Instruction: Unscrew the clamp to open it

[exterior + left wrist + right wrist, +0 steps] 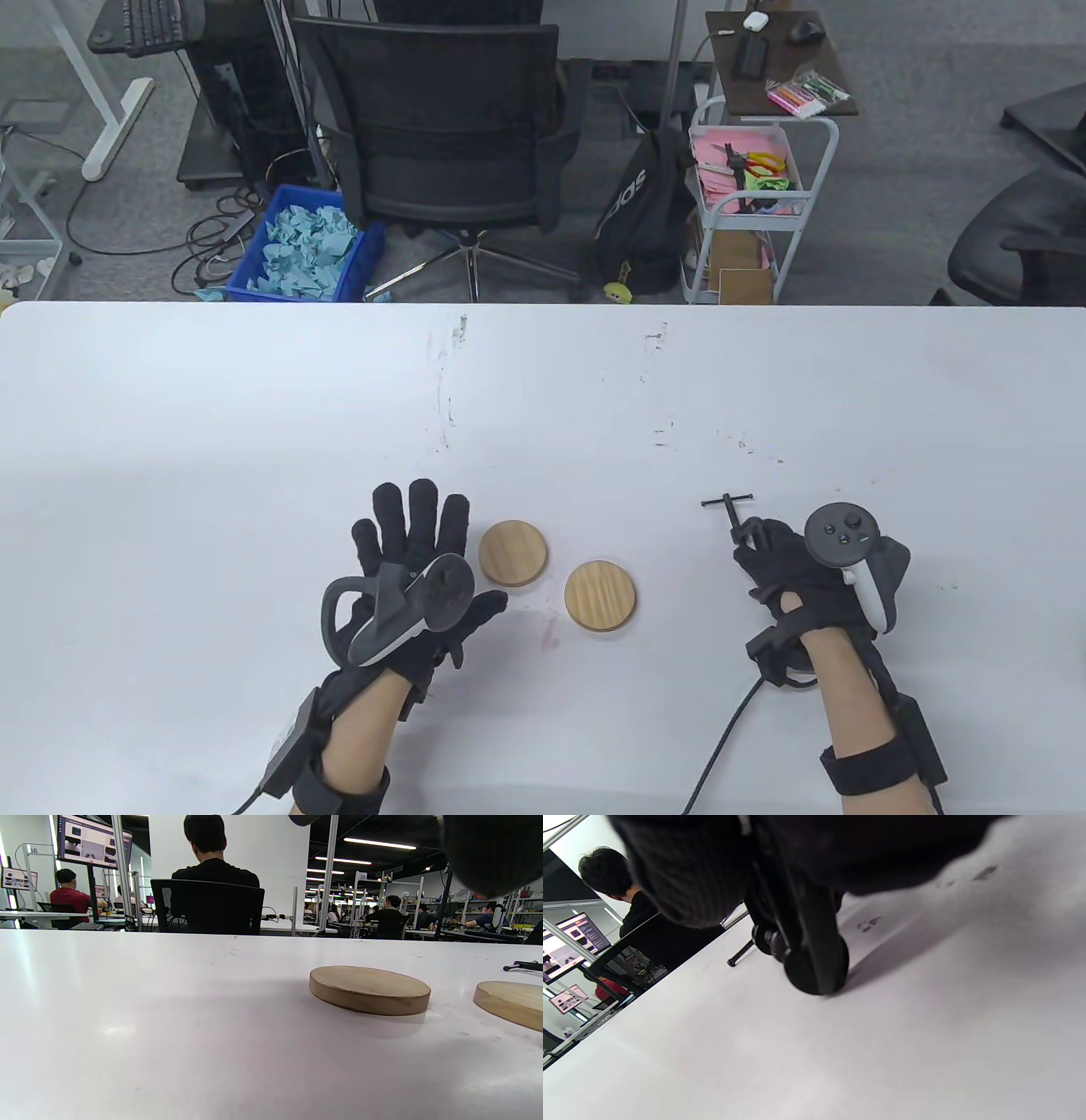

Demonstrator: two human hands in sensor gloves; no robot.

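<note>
A small black clamp [740, 525] lies on the white table [254, 407] at the right, its T-bar screw handle [728, 500] pointing away from me. My right hand [776, 564] grips the clamp's body, and the screw sticks out past the fingers. In the right wrist view the clamp's frame and round pad [814, 959] rest on the table under my gloved fingers [683, 870]. My left hand [416, 543] is open with fingers spread, hovering left of two wooden discs and holding nothing. The handle's tip also shows in the left wrist view [524, 966].
Two round wooden discs [512, 553] [600, 596] lie side by side between my hands; they also show in the left wrist view [369, 989] [511, 1001]. An office chair [450, 144] and a white cart [747, 212] stand beyond the table's far edge.
</note>
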